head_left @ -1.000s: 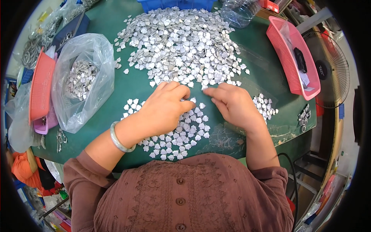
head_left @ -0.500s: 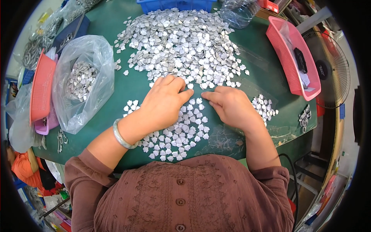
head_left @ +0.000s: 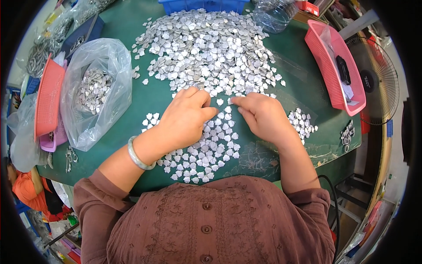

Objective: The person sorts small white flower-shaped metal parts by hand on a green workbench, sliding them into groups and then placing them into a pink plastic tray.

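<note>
A broad heap of small silver leaf-shaped metal pieces [head_left: 211, 48] covers the far middle of the green table. My left hand [head_left: 187, 116] rests at its near edge, fingers bent down and thumb stretched out apart from them; its fingertips are partly hidden. Opposite, my right hand [head_left: 262, 116] touches a single metal piece [head_left: 230, 100] with its extended index finger, thumb apart. Another loose piece [head_left: 220, 102] lies between the two hands. Below them, many pieces are spread in a flat layer [head_left: 198, 158] close to my body. A bangle [head_left: 137, 154] circles my left wrist.
A clear plastic bag [head_left: 118, 101] of metal pieces stands at left, beside a red basket [head_left: 45, 99]. Right of my right hand lies a small pile of pieces [head_left: 301, 124]. A pink basket [head_left: 323, 66], a fan [head_left: 373, 79] and a blue bin [head_left: 204, 6] are farther out.
My right index finger has shifted slightly up, and a metal piece now shows at its tip. A loose piece is newly visible between the hands. My left hand has barely moved.
</note>
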`<move>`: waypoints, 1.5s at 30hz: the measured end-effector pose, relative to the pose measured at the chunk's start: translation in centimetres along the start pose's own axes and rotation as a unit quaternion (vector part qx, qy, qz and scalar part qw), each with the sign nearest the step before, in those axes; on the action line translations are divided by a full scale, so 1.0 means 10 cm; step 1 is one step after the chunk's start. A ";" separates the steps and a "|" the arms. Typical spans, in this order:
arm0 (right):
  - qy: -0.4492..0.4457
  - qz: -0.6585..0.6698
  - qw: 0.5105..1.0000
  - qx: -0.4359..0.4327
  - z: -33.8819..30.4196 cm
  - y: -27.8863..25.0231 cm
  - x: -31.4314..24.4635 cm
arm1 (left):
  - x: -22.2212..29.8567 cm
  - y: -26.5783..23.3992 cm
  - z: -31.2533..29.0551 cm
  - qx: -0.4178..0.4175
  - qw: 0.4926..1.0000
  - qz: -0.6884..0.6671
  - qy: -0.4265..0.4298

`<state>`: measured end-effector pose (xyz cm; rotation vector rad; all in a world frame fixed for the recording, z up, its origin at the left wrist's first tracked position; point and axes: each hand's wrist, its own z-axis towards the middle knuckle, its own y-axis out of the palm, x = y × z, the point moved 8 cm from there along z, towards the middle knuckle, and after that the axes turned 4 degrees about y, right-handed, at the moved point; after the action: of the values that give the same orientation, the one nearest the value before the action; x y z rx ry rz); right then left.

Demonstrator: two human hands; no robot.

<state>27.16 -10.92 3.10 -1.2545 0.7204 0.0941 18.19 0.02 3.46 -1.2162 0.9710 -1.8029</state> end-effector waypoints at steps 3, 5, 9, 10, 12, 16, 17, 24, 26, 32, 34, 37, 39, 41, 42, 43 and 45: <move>0.012 -0.030 0.999 0.044 0.02 -0.04 0.02 | -0.01 -0.02 0.00 0.015 1.000 -0.001 0.004; -0.014 -0.042 0.999 -0.028 0.02 0.04 -0.05 | -0.04 -0.04 -0.01 0.030 1.000 0.002 -0.002; -0.011 -0.012 1.000 0.007 0.06 0.01 -0.06 | -0.05 -0.03 0.01 0.039 0.999 0.013 -0.006; 0.012 -0.045 0.999 0.010 0.08 0.00 -0.05 | -0.05 0.00 0.02 0.025 0.999 0.021 -0.011; 0.036 -0.077 0.996 0.013 0.09 0.01 -0.02 | -0.04 0.01 0.02 0.019 1.000 0.023 -0.010; 0.013 -0.087 0.995 -0.037 0.05 0.11 -0.05 | -0.03 0.00 0.01 -0.014 1.000 0.016 -0.011; 0.009 -0.074 0.995 -0.060 0.04 0.13 -0.07 | -0.04 0.00 0.00 -0.014 1.000 0.016 -0.012; 0.034 -0.042 0.999 0.003 0.07 0.02 -0.07 | -0.10 -0.10 0.06 0.055 0.998 0.020 -0.016; 0.033 -0.100 0.993 -0.056 0.05 0.10 -0.05 | -0.11 -0.11 0.07 0.064 0.996 0.052 -0.031; 0.004 -0.053 0.998 -0.018 0.08 0.04 -0.04 | -0.09 -0.07 0.05 0.033 0.998 0.048 -0.030; 0.039 -0.066 0.997 -0.012 0.12 0.04 -0.03 | -0.08 -0.06 0.03 0.021 0.999 0.043 -0.022; 0.070 -0.087 0.994 -0.012 0.13 0.06 0.01 | -0.08 -0.04 0.01 0.013 1.000 0.011 -0.024; 0.065 -0.096 0.993 -0.020 0.12 0.07 0.00 | -0.09 -0.06 0.01 0.043 0.999 0.017 -0.025; 0.024 -0.108 0.992 -0.063 0.10 0.11 -0.04 | -0.11 -0.09 0.00 0.073 0.997 0.025 -0.027; 0.023 -0.109 0.992 -0.063 0.09 0.10 -0.04 | -0.11 -0.10 0.00 0.077 0.996 0.020 -0.027; 0.014 -0.100 0.993 -0.061 0.08 0.08 -0.06 | -0.11 -0.10 -0.01 0.082 0.996 0.016 -0.027; 0.005 -0.091 0.994 -0.058 0.10 0.08 -0.10 | -0.12 -0.10 0.00 0.077 0.996 0.027 -0.030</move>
<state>26.42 -9.48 3.13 -1.4272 0.6116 -0.0205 18.33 1.51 3.84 -1.1312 0.8066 -1.7551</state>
